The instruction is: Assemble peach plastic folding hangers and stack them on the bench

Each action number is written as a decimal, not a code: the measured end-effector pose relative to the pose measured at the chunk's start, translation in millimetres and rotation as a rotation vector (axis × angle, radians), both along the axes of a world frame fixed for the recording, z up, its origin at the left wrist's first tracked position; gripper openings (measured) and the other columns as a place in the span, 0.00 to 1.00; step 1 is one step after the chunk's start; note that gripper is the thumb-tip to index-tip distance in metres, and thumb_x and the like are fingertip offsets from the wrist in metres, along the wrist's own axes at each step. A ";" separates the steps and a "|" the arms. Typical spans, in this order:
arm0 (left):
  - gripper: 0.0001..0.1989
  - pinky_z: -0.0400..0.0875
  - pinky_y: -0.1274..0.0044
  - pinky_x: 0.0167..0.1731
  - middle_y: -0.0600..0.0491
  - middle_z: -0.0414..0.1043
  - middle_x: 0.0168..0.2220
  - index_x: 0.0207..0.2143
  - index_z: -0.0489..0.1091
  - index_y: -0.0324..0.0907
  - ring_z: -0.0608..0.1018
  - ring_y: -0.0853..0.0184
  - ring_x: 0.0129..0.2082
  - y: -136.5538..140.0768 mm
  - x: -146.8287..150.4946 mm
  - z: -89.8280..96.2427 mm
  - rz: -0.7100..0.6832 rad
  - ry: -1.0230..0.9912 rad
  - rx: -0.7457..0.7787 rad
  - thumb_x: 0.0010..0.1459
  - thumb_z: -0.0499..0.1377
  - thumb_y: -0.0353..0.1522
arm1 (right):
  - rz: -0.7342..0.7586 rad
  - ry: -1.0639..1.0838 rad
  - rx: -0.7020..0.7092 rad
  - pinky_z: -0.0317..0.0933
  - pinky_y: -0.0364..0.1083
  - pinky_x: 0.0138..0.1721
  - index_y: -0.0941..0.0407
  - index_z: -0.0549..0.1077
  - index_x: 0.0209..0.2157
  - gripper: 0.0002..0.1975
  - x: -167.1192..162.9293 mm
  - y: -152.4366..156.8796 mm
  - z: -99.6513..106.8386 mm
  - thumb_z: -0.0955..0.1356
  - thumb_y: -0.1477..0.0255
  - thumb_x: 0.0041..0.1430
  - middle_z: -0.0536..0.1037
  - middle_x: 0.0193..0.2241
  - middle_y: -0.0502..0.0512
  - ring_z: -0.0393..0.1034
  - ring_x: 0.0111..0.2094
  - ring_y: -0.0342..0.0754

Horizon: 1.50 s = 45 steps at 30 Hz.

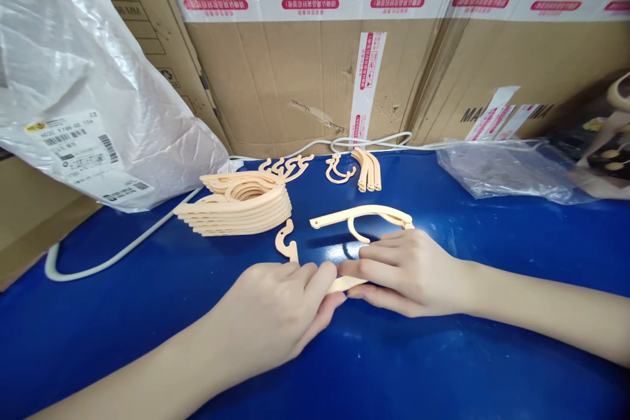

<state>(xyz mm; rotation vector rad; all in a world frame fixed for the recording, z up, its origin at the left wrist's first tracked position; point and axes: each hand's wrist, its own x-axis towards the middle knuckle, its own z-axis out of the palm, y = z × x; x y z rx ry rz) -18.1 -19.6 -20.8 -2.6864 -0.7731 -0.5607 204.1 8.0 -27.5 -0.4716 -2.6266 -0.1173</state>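
Note:
My left hand (285,308) is closed on one end of a cream plastic hanger piece (347,283), low over the blue table. On its other end, my right hand (413,272) is closed too, so only a short stretch of the piece shows between my fingers. A cream hook (285,239) sticks up behind my left hand; whether it joins the held piece is hidden. Just beyond my right hand, a curved hanger arm (361,213) with a hook below it is partly covered by my fingers. A stack of folded cream hangers (241,207) lies to the left.
Loose hooks (288,166) and several hanger arms (368,170) lie at the back of the blue table (147,328). A white plastic bag (98,79) stands at left. Behind are cardboard boxes (295,65), a white cable (123,259) and clear plastic wrap (506,170).

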 end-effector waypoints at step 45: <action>0.13 0.62 0.65 0.57 0.48 0.71 0.52 0.49 0.68 0.38 0.69 0.59 0.55 10.6 -11.2 -2.9 -0.146 0.096 0.182 0.62 0.55 0.28 | -0.339 0.237 -0.409 0.52 0.44 0.33 0.56 0.70 0.34 0.10 5.8 12.8 0.9 0.60 0.69 0.67 0.70 0.25 0.47 0.62 0.26 0.40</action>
